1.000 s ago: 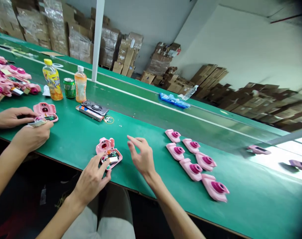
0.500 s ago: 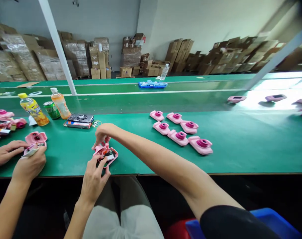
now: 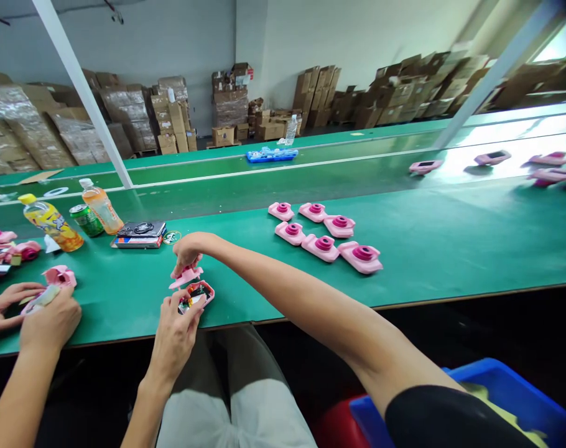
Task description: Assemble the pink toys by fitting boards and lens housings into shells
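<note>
My left hand (image 3: pixel 173 330) grips an opened pink toy camera body (image 3: pixel 208 297) by its near side, close to the table's front edge. Inside it show a dark circuit board, coloured wires and a white block. Just beyond, my right hand (image 3: pixel 187 252), bent over from the right, is closed on a pink camera shell half (image 3: pixel 188 278). The two halves are apart, the shell half held above and behind the body. Whether wires join them I cannot tell. Several assembled pink toy cameras (image 3: pixel 321 246) with magenta lens rings lie to the right of my hands.
At left, a co-worker's hands (image 3: pixel 52 317) hold parts beside another pink shell (image 3: pixel 60 275). Bottles (image 3: pixel 54 223), a green can (image 3: pixel 86 220) and a stack of boxes (image 3: pixel 139 234) stand behind. More cameras (image 3: pixel 492 158) sit on the belt at right. A blue bin (image 3: pixel 492 379) is low at right.
My right hand has lifted the shell half away from the camera body, widening the gap between them. The view has tilted and shifted slightly. The co-worker's hands still hold parts.
</note>
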Action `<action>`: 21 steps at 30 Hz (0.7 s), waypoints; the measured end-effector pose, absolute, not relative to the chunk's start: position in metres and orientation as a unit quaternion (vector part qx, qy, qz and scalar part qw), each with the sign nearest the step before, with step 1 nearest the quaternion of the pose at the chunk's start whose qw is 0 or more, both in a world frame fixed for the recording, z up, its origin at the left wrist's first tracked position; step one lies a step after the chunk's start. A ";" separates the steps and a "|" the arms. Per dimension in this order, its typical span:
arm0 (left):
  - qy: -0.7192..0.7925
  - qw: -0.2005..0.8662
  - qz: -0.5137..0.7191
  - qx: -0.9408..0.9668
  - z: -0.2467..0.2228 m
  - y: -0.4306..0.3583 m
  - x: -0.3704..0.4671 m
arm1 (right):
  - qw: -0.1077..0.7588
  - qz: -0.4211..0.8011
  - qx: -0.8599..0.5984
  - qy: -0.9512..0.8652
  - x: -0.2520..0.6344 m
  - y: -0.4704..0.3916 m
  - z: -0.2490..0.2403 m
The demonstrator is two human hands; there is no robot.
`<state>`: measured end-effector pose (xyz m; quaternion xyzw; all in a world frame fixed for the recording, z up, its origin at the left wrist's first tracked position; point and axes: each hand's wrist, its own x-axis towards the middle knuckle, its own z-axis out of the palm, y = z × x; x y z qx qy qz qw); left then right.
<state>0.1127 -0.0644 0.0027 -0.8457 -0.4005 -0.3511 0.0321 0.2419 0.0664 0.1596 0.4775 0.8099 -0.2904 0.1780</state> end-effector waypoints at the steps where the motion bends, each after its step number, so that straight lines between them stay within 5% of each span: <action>1: -0.400 0.028 -0.360 -0.842 0.001 -0.065 0.111 | 0.177 -0.289 0.466 0.817 0.244 0.068 0.163; 4: -0.417 -0.034 -0.458 -0.784 -0.006 -0.065 0.106 | 0.169 -0.291 0.423 0.841 0.253 0.066 0.176; 11: -0.422 -0.386 -0.582 -0.578 0.015 -0.061 0.106 | 0.079 -0.254 0.290 0.919 0.279 0.029 0.212; 21: -0.356 -0.535 -0.546 -0.537 0.058 -0.062 0.110 | 0.085 -0.343 0.201 0.914 0.288 0.025 0.231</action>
